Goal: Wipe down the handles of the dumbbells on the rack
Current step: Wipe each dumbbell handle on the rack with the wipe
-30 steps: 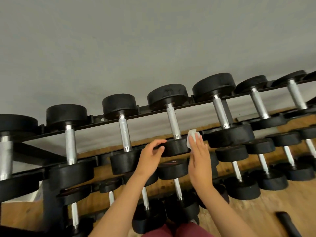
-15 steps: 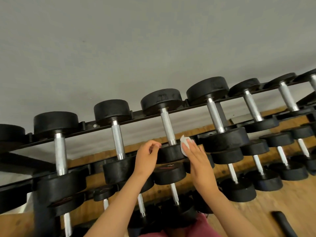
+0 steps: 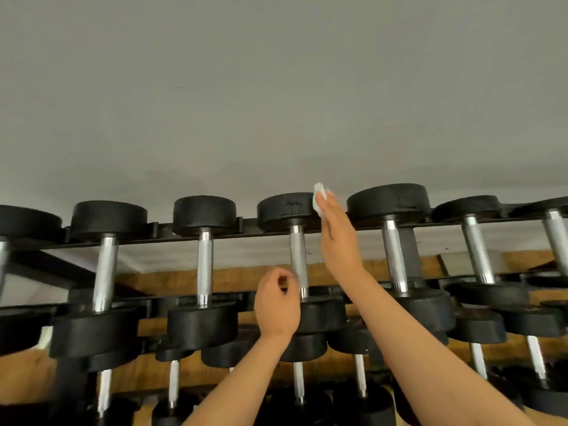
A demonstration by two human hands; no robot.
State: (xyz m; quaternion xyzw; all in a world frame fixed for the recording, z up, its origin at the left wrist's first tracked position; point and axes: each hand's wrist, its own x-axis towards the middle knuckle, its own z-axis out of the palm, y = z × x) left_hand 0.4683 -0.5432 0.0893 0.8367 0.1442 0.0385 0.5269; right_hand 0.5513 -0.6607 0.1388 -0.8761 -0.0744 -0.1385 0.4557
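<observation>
Lower tier dumbbells (image 3: pixel 302 345) sit nearest, under both forearms. Left hand (image 3: pixel 276 305) is up at the near head (image 3: pixel 322 315) of the centre top-row dumbbell, fingers loosely curled with nothing in them, fingertips just beside the low end of its chrome handle (image 3: pixel 298 256); can't tell if they touch. Right hand (image 3: pixel 336 241) reaches further, just right of that handle, fingers straight and together, pressing a small white wipe (image 3: pixel 317 199) against the right edge of the far head (image 3: pixel 285 209). Thumb is hidden. Top row rests across the black rack (image 3: pixel 249 230) rails, handles bare. Grey wall (image 3: pixel 276 87) is behind.
</observation>
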